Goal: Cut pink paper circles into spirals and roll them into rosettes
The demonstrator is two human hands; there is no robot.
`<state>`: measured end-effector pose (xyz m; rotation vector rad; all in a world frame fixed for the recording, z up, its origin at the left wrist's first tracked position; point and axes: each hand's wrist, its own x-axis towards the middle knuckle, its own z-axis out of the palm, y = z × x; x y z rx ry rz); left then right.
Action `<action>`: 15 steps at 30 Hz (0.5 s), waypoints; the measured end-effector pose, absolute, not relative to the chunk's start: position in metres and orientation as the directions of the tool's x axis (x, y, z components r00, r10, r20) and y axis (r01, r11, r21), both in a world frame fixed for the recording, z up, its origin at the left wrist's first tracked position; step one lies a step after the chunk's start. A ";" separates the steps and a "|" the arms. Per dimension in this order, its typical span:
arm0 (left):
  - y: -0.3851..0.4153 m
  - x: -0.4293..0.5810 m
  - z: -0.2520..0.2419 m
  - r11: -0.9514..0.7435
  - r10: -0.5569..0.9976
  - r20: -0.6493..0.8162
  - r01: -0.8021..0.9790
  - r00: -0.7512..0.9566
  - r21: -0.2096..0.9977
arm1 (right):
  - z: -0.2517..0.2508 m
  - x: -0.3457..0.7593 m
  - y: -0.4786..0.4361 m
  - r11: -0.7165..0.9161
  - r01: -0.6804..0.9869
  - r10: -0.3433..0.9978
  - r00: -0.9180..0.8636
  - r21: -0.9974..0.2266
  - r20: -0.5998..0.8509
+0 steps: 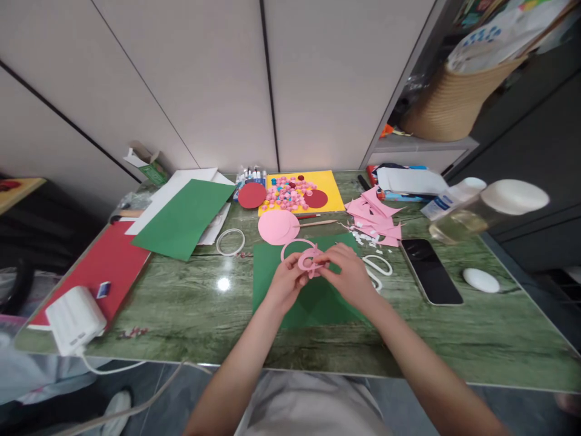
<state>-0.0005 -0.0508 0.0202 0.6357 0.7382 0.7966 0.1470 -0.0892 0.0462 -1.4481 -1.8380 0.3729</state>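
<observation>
Head view: from where I stand, the left hand point(287, 281) and right hand point(348, 270) both pinch a curled pink paper strip point(302, 260) above the green sheet point(264, 287). It looks cut already but only partly coiled; pink discs point(276, 226) beyond lie whole, seemingly not yet worked.

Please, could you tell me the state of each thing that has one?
Left hand, pinching the pink paper
Right hand, pinching the pink paper
Pink paper, curved into loops
Phone, face up, screen dark
Scissors, lying down; cannot tell open or shut
Bottle, capped
Green box, flap open
Charger, cable plugged in
Pink scraps, cut, in a loose heap
</observation>
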 end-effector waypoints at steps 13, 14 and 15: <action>-0.037 -0.009 0.016 0.613 0.745 -0.429 -0.270 0.510 0.743 | 0.022 0.159 -0.080 0.389 0.847 0.853 -0.184 -0.361 0.488; -0.036 -0.009 0.017 0.593 0.766 -0.427 -0.271 0.481 0.758 | 0.020 0.160 -0.080 0.404 0.837 0.858 -0.207 -0.368 0.470; -0.034 -0.009 0.018 0.573 0.784 -0.423 -0.268 0.455 0.774 | 0.020 0.161 -0.080 0.407 0.822 0.865 -0.207 -0.398 0.457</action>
